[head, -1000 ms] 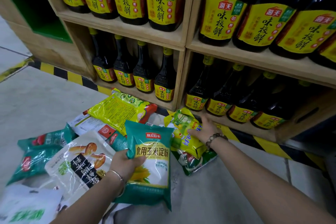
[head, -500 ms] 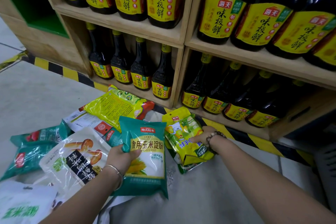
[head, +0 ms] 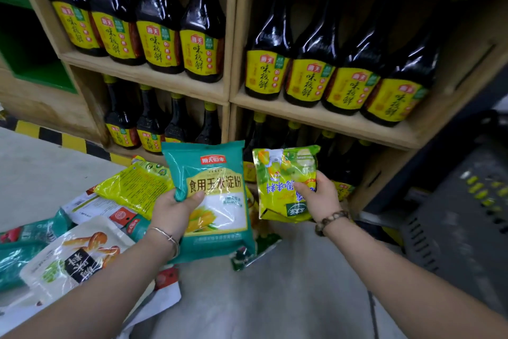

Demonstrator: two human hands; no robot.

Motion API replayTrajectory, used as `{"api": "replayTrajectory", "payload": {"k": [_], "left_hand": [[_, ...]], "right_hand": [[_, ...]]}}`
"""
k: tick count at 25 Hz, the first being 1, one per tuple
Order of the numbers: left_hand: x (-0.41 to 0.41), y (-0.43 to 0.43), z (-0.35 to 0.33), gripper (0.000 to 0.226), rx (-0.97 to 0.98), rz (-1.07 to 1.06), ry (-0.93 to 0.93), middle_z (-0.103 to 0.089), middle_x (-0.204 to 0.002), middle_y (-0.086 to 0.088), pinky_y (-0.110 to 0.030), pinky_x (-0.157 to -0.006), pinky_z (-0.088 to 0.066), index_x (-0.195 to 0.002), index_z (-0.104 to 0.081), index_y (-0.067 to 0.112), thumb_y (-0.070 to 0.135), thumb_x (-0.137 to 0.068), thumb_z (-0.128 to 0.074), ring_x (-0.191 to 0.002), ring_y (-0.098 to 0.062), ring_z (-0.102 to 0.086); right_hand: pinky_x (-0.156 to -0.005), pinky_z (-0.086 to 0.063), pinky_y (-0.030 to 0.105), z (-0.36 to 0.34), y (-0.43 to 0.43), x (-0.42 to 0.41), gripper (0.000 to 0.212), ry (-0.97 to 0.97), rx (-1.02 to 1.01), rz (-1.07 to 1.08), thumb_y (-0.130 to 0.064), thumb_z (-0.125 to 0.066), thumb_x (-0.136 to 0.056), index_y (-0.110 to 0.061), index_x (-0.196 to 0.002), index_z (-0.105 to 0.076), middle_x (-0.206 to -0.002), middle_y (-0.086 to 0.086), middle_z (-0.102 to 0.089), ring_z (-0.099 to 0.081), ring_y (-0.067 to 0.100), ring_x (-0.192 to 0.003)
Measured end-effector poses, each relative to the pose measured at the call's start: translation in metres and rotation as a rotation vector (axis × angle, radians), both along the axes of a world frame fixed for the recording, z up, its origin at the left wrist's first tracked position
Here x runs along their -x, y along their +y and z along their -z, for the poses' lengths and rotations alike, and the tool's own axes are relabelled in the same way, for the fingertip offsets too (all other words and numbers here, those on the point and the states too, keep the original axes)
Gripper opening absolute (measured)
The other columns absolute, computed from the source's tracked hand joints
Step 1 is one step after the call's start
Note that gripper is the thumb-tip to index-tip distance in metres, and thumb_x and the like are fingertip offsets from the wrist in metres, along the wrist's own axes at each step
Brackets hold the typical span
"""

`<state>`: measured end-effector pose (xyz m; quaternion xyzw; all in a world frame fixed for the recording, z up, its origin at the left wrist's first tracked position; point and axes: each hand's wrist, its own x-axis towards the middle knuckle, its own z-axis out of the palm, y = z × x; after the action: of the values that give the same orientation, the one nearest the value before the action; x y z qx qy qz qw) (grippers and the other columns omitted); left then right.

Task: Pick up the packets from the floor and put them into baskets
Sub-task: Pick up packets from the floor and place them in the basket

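At frame centre my left fingers (head: 196, 197) grip the teal packet (head: 209, 165); just right, my right fingers (head: 301, 187) grip the yellow-green packet (head: 286, 171). Other packets (head: 82, 253) lie on the floor (head: 275, 297), lower left.

Hands: two, left hand (head: 173, 209) and right hand (head: 321, 195), one packet gripped in each.
Packets held: two, a teal packet (head: 217, 173) and a yellow-green packet (head: 286, 173).
Packets on floor (head: 288, 297): at least six, among them a yellow packet (head: 132, 190) and a white packet (head: 74, 256); exact total unclear, some overlapped.
Dark bottles (head: 200, 44), upper shelf (head: 154, 83): eight, four per compartment.
Dark bottles, lower shelf: four at left; at least four at right, partly hidden.
Wrist bands: two, a silver bangle (head: 167, 237) and a bead bracelet (head: 330, 219).
Baskets: one, a dark basket (head: 453, 228), blurred.
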<state>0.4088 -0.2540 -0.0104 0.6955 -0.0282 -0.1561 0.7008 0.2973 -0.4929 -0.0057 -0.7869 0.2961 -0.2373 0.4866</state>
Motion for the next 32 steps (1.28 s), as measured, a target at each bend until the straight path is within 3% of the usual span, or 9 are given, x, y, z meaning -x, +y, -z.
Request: {"api": "replayTrajectory", "payload": {"k": [4, 9, 14, 16, 19, 24, 29, 32], "left_hand": [[0.001, -0.015, -0.036, 0.003, 0.128, -0.003, -0.066, -0.066, -0.069, 0.007, -0.025, -0.067, -0.046, -0.082, -0.065, 0.012, 0.012, -0.084, -0.066, -0.07, -0.014, -0.059], [0.003, -0.03, -0.082, 0.014, 0.225, 0.021, -0.173, -0.066, -0.058, 0.012, -0.02, -0.053, -0.048, -0.071, -0.066, 0.016, 0.018, -0.085, -0.065, -0.057, -0.008, -0.06], [0.017, -0.059, -0.125, 0.014, 0.464, 0.047, -0.076, -0.071, -0.064, 0.003, -0.022, -0.049, -0.054, -0.081, -0.067, 0.012, 0.02, -0.089, -0.058, -0.055, -0.012, -0.067], [0.027, -0.075, -0.142, 0.017, 0.5, 0.069, -0.049, -0.071, -0.07, -0.002, -0.029, -0.057, -0.056, -0.086, -0.067, 0.01, 0.024, -0.089, -0.059, -0.059, -0.018, -0.067], [0.047, -0.1, -0.164, 0.02, 0.559, 0.126, -0.014, -0.071, -0.064, 0.003, -0.026, -0.048, -0.055, -0.08, -0.066, 0.014, 0.03, -0.089, -0.059, -0.054, -0.013, -0.067], [0.092, -0.133, -0.198, 0.023, 0.611, 0.312, 0.057, -0.072, -0.067, 0.001, -0.029, -0.046, -0.053, -0.081, -0.066, 0.017, 0.036, -0.089, -0.057, -0.054, -0.016, -0.068], [0.152, -0.193, -0.231, 0.023, 0.586, 0.403, 0.048, -0.07, -0.063, -0.002, -0.035, -0.066, -0.052, -0.077, -0.062, 0.014, 0.032, -0.091, -0.057, -0.057, -0.022, -0.065], [0.187, -0.239, -0.246, 0.024, 0.518, 0.474, -0.01, -0.065, -0.07, -0.011, -0.043, -0.077, -0.049, -0.072, -0.062, 0.012, 0.026, -0.092, -0.058, -0.071, -0.028, -0.06]], "right_hand": [[-0.06, -0.047, 0.011, -0.048, -0.001, 0.019, 0.024, -0.144, 0.028, 0.033, -0.001, -0.068, -0.08, -0.024, -0.078, -0.061, -0.071, -0.014, -0.064, -0.059, -0.002, -0.063], [-0.065, -0.055, 0.026, -0.089, -0.004, 0.032, 0.021, -0.308, -0.062, 0.078, -0.002, -0.068, -0.08, -0.023, -0.077, -0.067, -0.07, -0.007, -0.071, -0.064, 0.009, -0.067], [-0.061, -0.055, 0.025, -0.149, -0.014, 0.044, 0.023, -0.361, -0.054, 0.077, -0.002, -0.068, -0.08, -0.024, -0.073, -0.07, -0.075, -0.004, -0.072, -0.067, 0.011, -0.07], [-0.063, -0.057, 0.03, -0.176, -0.023, 0.052, 0.025, -0.361, -0.031, 0.08, 0.001, -0.067, -0.08, -0.023, -0.073, -0.07, -0.074, -0.004, -0.072, -0.067, 0.013, -0.07], [-0.07, -0.057, 0.036, -0.219, -0.04, 0.078, 0.022, -0.339, -0.001, 0.086, 0.002, -0.067, -0.079, -0.02, -0.078, -0.069, -0.08, 0.001, -0.074, -0.069, 0.021, -0.076], [-0.065, -0.055, 0.03, -0.283, -0.079, 0.151, 0.022, -0.328, 0.173, 0.112, 0.006, -0.065, -0.078, -0.016, -0.081, -0.067, -0.076, 0.001, -0.072, -0.067, 0.017, -0.068], [-0.061, -0.055, 0.024, -0.305, -0.136, 0.235, 0.022, -0.284, 0.247, 0.204, 0.007, -0.063, -0.078, -0.013, -0.087, -0.066, -0.073, -0.002, -0.073, -0.067, 0.012, -0.065], [-0.07, -0.056, 0.033, -0.302, -0.178, 0.285, 0.022, -0.263, 0.249, 0.302, 0.005, -0.065, -0.077, -0.014, -0.086, -0.068, -0.077, 0.001, -0.073, -0.068, 0.017, -0.069]]}}
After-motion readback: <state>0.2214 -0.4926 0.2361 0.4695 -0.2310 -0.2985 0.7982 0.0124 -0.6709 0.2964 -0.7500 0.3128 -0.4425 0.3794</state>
